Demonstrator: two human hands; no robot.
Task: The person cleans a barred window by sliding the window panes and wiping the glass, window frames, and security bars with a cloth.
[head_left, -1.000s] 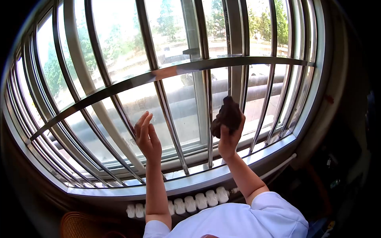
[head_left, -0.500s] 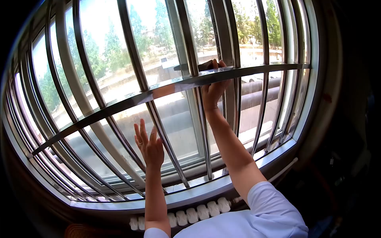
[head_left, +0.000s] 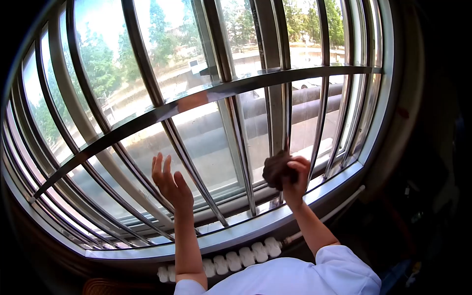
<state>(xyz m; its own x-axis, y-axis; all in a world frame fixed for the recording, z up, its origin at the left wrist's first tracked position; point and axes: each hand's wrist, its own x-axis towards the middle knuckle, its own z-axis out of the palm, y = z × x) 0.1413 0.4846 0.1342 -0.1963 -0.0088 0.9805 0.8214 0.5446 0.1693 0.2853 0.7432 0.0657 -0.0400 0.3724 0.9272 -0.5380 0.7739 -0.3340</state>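
My right hand (head_left: 296, 183) is closed round a crumpled dark brown cloth (head_left: 279, 171), in front of the lower part of the barred window, near its right side. My left hand (head_left: 172, 184) is raised, empty, with its fingers apart, close to the metal bars (head_left: 184, 155) left of the middle. A flat metal crossbar (head_left: 236, 88) runs across the upright bars above both hands. Behind the bars is the window glass (head_left: 206, 142).
The metal sill (head_left: 226, 233) curves below the bars. Beneath it are a white radiator (head_left: 246, 255) and a white pipe (head_left: 339, 209). Part of a brown woven chair (head_left: 105, 286) shows at the bottom left. Trees and large pipes are outside.
My right hand has come down from the crossbar, bringing the cloth back into fuller view lower down. My left hand stays raised, slightly further left. The view has shifted a little.
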